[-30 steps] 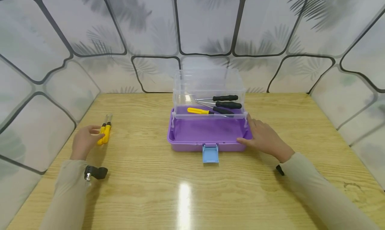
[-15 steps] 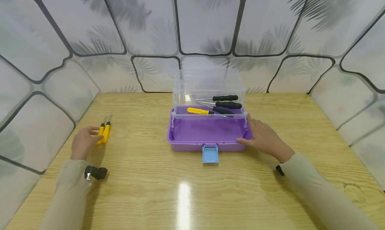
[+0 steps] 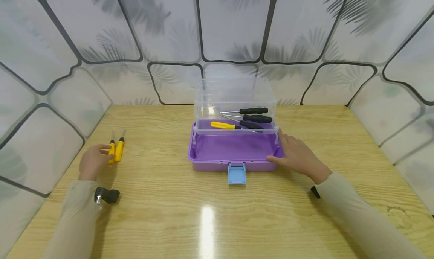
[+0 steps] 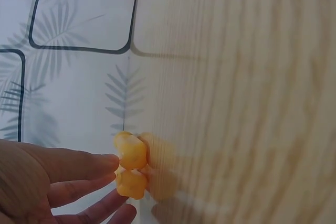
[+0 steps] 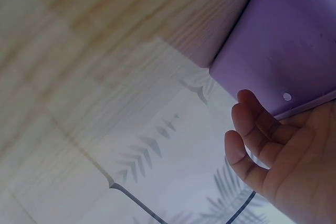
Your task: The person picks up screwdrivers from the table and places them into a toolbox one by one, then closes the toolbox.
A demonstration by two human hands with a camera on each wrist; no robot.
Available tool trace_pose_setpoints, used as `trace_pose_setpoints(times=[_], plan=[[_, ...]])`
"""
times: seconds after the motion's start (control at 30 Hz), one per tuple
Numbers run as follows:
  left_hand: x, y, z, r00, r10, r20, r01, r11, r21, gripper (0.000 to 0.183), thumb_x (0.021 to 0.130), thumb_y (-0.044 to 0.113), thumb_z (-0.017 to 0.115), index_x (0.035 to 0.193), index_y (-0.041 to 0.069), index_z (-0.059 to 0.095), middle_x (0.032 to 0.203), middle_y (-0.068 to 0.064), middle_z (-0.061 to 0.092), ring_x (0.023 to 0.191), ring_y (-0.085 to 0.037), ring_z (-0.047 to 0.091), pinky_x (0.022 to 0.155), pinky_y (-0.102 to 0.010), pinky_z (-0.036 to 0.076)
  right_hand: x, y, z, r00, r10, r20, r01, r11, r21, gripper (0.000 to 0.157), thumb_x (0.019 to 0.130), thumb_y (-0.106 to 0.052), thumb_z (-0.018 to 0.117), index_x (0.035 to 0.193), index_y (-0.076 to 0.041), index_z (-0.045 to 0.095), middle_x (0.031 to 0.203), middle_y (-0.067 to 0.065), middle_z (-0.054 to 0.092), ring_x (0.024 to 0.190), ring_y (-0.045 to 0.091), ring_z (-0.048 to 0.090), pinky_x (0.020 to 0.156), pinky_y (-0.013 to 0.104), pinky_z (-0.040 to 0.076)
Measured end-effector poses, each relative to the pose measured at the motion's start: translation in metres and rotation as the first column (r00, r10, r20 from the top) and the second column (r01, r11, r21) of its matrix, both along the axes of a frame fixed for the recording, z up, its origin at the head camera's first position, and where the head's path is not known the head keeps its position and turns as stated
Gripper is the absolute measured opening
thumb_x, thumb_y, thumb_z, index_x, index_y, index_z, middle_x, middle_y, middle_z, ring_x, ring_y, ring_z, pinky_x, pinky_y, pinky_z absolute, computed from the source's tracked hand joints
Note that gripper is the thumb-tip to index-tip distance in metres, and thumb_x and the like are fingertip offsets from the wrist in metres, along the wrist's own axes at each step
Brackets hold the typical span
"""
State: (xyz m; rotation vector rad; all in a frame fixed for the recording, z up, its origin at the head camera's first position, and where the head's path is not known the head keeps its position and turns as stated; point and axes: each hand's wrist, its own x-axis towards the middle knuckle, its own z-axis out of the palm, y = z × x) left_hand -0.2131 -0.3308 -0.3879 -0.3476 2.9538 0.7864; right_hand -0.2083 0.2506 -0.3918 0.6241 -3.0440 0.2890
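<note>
At the left, my left hand (image 3: 93,161) pinches the handle of a yellow screwdriver (image 3: 111,150) between thumb and fingers. A second yellow screwdriver (image 3: 119,150) lies just right of it on the table. In the left wrist view, the thumb and fingers of the left hand (image 4: 68,182) meet the yellow handle ends (image 4: 131,183). My right hand (image 3: 298,153) holds the right end of a purple toolbox (image 3: 234,165), thumb at the front rim. The right wrist view shows bent fingers of the right hand (image 5: 283,156) beside the purple wall (image 5: 294,40); the thumb is hidden there.
The toolbox's clear lid (image 3: 235,89) stands raised at the back. Black-handled screwdrivers (image 3: 257,118) and another yellow screwdriver (image 3: 223,125) lie in the clear tray. A blue latch (image 3: 236,174) hangs at the front. Patterned walls (image 3: 169,25) border the wooden table (image 3: 162,206).
The screwdriver in my left hand has shifted slightly left, widening the gap between its shaft and the other one's. My right hand and the toolbox stay put.
</note>
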Motion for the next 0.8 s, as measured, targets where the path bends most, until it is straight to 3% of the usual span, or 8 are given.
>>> trace_pose_setpoints(times=[0.8], plan=[[0.0028,-0.0080,0.0020,1.000,0.023,0.008,-0.023,0.999,-0.022,0.047,0.084,0.009,0.056,0.126,-0.009,0.049,0.119,-0.033,0.056,0.098,-0.044,0.061,0.063,-0.028,0.042,0.0008,-0.0009,0.0023,1.000,-0.009,0.020,0.009,1.000,-0.003,0.106,0.083,-0.062,0.057,0.145,0.013,0.014,0.133,0.033,0.047,0.118,0.045,0.049,0.100,0.056,0.040]])
